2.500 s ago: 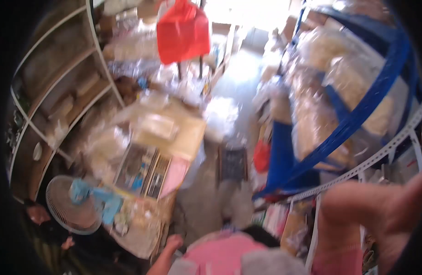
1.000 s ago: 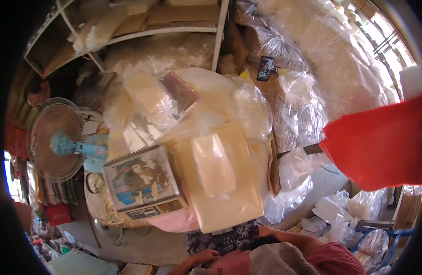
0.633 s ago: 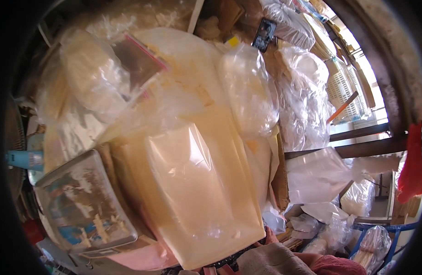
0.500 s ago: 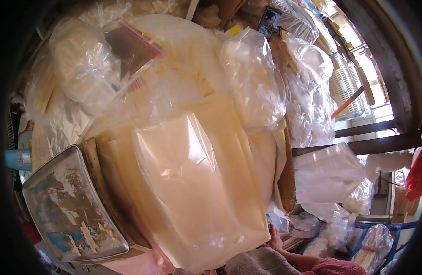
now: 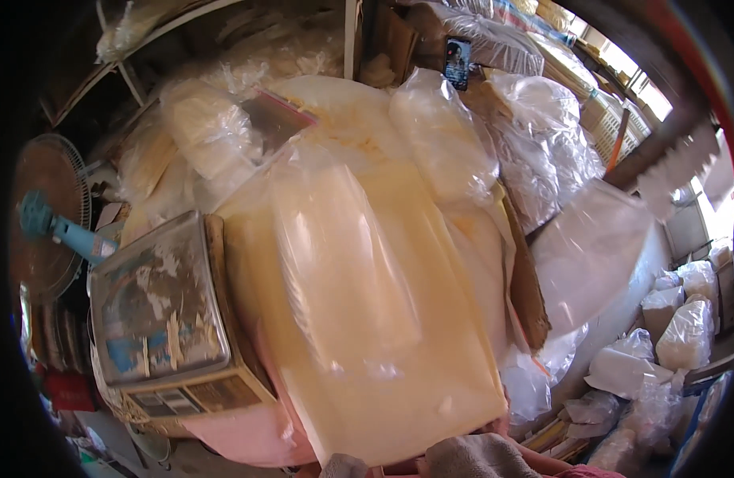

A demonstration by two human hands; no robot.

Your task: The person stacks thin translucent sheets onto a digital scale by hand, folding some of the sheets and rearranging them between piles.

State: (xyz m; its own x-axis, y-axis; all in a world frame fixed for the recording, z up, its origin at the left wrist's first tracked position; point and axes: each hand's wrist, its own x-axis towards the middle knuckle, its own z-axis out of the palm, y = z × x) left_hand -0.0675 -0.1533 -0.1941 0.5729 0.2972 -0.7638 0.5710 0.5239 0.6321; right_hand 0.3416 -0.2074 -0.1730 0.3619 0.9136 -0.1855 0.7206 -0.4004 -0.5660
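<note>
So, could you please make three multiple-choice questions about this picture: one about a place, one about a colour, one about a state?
1. Where does the weighing scale stand relative to the large clear bag lying on the table?
A. left of it
B. right of it
C. on top of it

2. What colour is the stand of the fan?
A. red
B. light blue
C. black

3. How does the phone at the back stand?
A. flat, face down
B. inside a bag
C. propped upright

Answers: 1 A, the scale sits by the bag's left edge. 2 B, the stand is light blue. 3 C, it stands upright, its face turned this way.
</note>
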